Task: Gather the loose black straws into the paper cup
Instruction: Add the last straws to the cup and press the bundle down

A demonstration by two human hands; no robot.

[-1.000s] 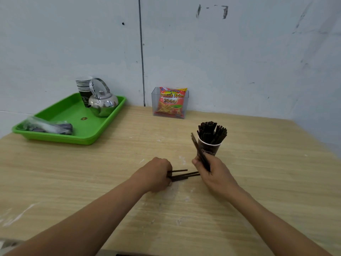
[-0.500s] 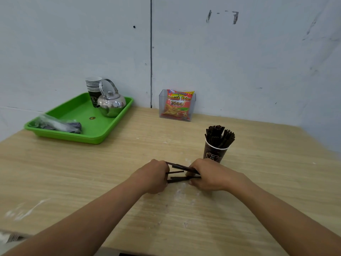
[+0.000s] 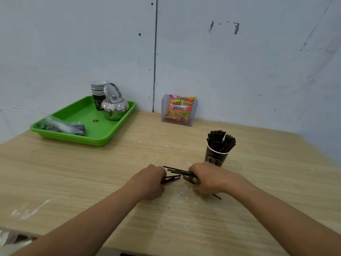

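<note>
The wooden desk (image 3: pixel 92 182) fills the lower view. At its far left a green tray (image 3: pixel 103 140) carries a steel kettle (image 3: pixel 115 108) and stacked cups (image 3: pixel 97 93), and a snack packet (image 3: pixel 180 109) stands against the wall. None of these touches the work.

Both forearms reach to the middle of the desk. The right hand (image 3: pixel 208 179), which 1 second ago held a small bundle up beside the paper cup (image 3: pixel 215 157), is now down on the desk, just in front of the cup. Its fingers are curled round that bundle, which now lies nearly flat and points left. The left hand (image 3: pixel 149 180) is curled over the near ends of 2 or 3 more.

The cup stands upright and is already crowded with straws. The loose black straws (image 3: pixel 177 170) lie between the 2 hands, and 1 end pokes out below the right hand.

The lowering looks like a sweep to merge the last strays into 1 bundle, so the task seems close to its end. The bundle must then be tipped upright and fed into the tight cup without knocking it.
</note>
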